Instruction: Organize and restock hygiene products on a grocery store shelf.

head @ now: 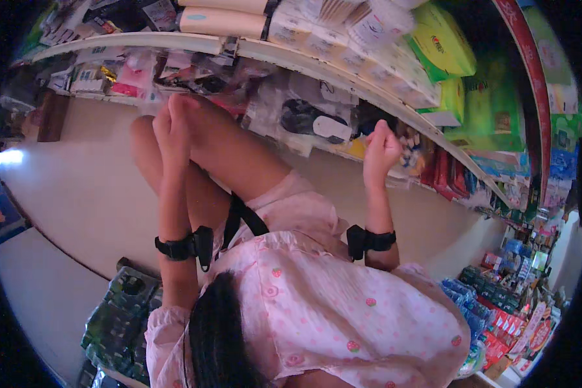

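Observation:
My left hand (pixel 174 123) is raised over my knees with its fingers curled in; I see nothing in it. Just beyond it, clear plastic packages (pixel 138 72) lie on the lower shelf. My right hand (pixel 383 148) is also curled into a loose fist, with no object visible in it. It hovers by the shelf front, to the right of a packaged pair of dark socks or shoe liners (pixel 315 121) with a white label. A black band is strapped around each forearm. My bent legs (pixel 233 150) extend toward the shelf.
A white shelf edge (pixel 330 68) curves across above the lower goods. On it stand tissue packs (pixel 359 58) and green-yellow packs (pixel 441 43). A dark green wrapped bundle (pixel 121 310) is beside me at left. Stacked colourful goods (pixel 504 300) are at lower right.

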Demonstrator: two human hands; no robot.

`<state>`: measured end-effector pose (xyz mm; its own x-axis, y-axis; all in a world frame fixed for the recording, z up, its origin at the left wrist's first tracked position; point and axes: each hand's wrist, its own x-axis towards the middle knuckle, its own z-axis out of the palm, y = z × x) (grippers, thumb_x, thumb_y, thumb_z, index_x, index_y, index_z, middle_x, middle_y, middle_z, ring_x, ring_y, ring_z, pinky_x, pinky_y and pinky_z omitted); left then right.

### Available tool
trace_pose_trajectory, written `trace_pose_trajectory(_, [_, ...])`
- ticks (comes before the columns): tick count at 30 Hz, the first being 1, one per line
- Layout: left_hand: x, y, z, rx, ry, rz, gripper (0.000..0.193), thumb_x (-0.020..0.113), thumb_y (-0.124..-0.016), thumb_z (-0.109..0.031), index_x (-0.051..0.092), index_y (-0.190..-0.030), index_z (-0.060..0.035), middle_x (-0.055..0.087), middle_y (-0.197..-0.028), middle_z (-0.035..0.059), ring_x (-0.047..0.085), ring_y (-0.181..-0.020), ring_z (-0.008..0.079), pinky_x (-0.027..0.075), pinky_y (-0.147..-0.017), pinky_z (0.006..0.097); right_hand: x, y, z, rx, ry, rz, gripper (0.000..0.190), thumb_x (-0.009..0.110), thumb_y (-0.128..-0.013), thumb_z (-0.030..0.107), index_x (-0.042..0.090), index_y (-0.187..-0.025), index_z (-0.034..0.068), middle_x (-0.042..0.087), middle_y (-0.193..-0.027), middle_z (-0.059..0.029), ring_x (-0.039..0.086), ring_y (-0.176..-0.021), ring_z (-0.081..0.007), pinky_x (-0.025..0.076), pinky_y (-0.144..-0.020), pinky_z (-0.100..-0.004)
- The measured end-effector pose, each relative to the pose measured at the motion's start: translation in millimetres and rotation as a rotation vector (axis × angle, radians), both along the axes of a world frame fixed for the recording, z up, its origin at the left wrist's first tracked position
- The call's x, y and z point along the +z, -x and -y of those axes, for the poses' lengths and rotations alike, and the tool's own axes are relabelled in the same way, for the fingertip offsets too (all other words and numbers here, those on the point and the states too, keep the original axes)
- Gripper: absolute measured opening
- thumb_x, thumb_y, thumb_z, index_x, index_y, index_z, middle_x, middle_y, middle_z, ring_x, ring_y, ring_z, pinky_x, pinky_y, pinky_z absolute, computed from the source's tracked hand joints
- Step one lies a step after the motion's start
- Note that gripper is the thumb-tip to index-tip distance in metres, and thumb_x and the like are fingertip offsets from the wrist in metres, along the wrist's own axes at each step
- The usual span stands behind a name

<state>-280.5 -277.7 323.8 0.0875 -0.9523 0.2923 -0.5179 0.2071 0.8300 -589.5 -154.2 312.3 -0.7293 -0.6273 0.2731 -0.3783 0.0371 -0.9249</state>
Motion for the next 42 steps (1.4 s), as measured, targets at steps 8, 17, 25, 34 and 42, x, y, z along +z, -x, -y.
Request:
trace_pose_trajectory(8, [-28.8,-3.3,-10.8,-0.041,-0.207,-0.301,0.046,0.042,-0.095,-0.031,0.053,-0.061,-0.0016,0.046,-0.054,-0.0015,0.04,-0.05,0.0058,0.03,-0.045,0.0243,-39.1,-16.7,-17.5,0.113,-0.224,-0.013,0.035,0.055,-0.09,0.02,0.045,-0.058,0.006,0.036,-0.057,0.0072,0.029,-0.055,-0.0025,0.023,-0.048,-0.0221])
trace_pose_trajectory(17, [-44.9,-3.1,-17.5,-0.042,-0.134,-0.224,0.039,0.044,-0.093,-0.022,0.052,-0.06,-0.0028,0.04,-0.048,-0.0035,0.038,-0.047,0.0052,0.028,-0.043,0.0243,-74.3,-29.6,-5.8,0.34,-0.397,0.137,0.022,0.057,-0.087,0.019,0.055,-0.072,0.003,0.046,-0.055,-0.0002,0.039,-0.053,-0.0051,0.033,-0.049,-0.0237])
trace_pose_trajectory(25, [-50.4,-60.5,-36.8,0.149,-0.346,-0.332,0.043,0.04,-0.095,-0.034,0.06,-0.079,0.001,0.059,-0.069,0.0036,0.052,-0.065,0.0138,0.041,-0.053,0.0285,-68.6,-49.7,5.5,0.476,-0.509,-0.036,0.02,0.05,-0.089,0.019,0.061,-0.084,0.002,0.064,-0.072,-0.0074,0.057,-0.064,-0.0131,0.045,-0.061,-0.0274])
trace_pose_trajectory(34, [-42.0,-215.2,-151.9,0.523,-0.494,-0.348,0.036,0.045,-0.093,-0.031,0.054,-0.07,-0.0055,0.038,-0.05,-0.0056,0.034,-0.043,0.0027,0.03,-0.04,0.0209,-93.9,-32.6,18.6,0.737,-0.875,0.001,0.019,0.052,-0.087,0.019,0.061,-0.094,0.003,0.06,-0.073,-0.0047,0.055,-0.066,-0.0136,0.044,-0.063,-0.0281])
trace_pose_trajectory(42, [-123.0,-252.7,-296.1,0.505,-0.704,-0.038,0.03,0.048,-0.09,-0.027,0.062,-0.084,-0.001,0.06,-0.068,0.0034,0.049,-0.06,0.0086,0.041,-0.055,0.0272,-144.5,-32.7,61.9,1.333,-0.988,-0.435,0.027,0.047,-0.09,0.021,0.056,-0.108,0.003,0.062,-0.086,-0.0085,0.057,-0.075,-0.0185,0.045,-0.068,-0.0311])
